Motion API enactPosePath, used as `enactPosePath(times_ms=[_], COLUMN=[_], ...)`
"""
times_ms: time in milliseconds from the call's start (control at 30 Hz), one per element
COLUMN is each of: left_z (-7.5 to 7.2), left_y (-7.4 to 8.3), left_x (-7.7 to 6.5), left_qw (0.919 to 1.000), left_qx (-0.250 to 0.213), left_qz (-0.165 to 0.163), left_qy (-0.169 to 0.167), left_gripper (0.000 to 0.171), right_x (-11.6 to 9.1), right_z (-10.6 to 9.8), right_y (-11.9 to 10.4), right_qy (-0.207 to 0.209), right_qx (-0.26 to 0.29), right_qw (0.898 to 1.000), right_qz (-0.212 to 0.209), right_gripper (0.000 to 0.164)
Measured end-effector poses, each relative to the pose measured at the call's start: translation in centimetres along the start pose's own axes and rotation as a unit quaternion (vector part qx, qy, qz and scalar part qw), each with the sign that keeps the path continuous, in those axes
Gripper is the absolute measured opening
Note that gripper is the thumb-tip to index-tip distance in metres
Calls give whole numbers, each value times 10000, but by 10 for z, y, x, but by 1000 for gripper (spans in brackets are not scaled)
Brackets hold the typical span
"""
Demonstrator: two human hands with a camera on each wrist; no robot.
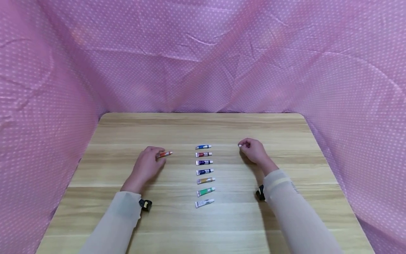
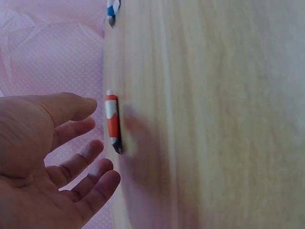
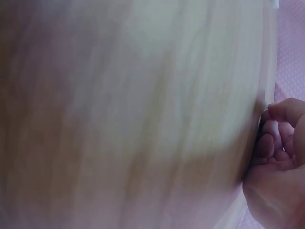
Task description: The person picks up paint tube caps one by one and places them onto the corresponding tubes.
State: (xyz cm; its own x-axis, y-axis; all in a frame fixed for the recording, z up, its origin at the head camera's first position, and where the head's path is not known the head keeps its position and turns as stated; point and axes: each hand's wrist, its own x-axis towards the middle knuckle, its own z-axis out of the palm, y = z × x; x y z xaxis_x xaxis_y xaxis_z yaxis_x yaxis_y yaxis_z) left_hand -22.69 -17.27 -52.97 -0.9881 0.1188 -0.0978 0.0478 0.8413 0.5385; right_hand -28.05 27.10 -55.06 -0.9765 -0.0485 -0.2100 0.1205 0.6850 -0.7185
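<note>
My left hand (image 1: 148,163) is beside a small orange paint tube (image 1: 164,154) lying on the left part of the table. The left wrist view shows that hand's fingers (image 2: 95,191) spread and loosely bent, with a gap to the orange tube (image 2: 112,119). Over on the right, my right hand (image 1: 254,151) pinches a tiny white object (image 1: 239,145) between thumb and fingertip, close over the tabletop. Most of that object is hidden by the fingers, and I cannot tell its kind. In the right wrist view the other fingers (image 3: 267,143) are curled under.
Between the hands, several paint tubes lie in a column, caps pointing right: a blue tube (image 1: 203,146) at the far end, then red (image 1: 203,154), dark blue, ochre (image 1: 206,180), green (image 1: 205,192) and a whitish tube (image 1: 204,203) nearest. Pink dotted cloth (image 1: 203,70) surrounds the wooden table (image 1: 203,127).
</note>
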Motion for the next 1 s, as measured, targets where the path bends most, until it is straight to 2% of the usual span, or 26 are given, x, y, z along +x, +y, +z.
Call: enactPosePath(times_ms=[233,500,767,1000], left_z=[3,6,9,11], left_y=[-3,0,1,0], left_x=[7,8,7,8], left_qw=[9995,9974,9969,9974], left_qx=[304,715,732,674], left_qz=[-23,-91,-71,-22], left_qy=[-25,22,262,240], left_gripper=[44,34,26,16], right_x=[0,1,-1,-2], right_z=[2,3,3,3], right_y=[1,3,3,5], right_qy=[94,235,272,278], right_qx=[-14,-105,-80,-70], right_qw=[9999,9995,9993,9993], right_qz=[-54,-183,-256,-257], right_gripper=[22,21,22,22])
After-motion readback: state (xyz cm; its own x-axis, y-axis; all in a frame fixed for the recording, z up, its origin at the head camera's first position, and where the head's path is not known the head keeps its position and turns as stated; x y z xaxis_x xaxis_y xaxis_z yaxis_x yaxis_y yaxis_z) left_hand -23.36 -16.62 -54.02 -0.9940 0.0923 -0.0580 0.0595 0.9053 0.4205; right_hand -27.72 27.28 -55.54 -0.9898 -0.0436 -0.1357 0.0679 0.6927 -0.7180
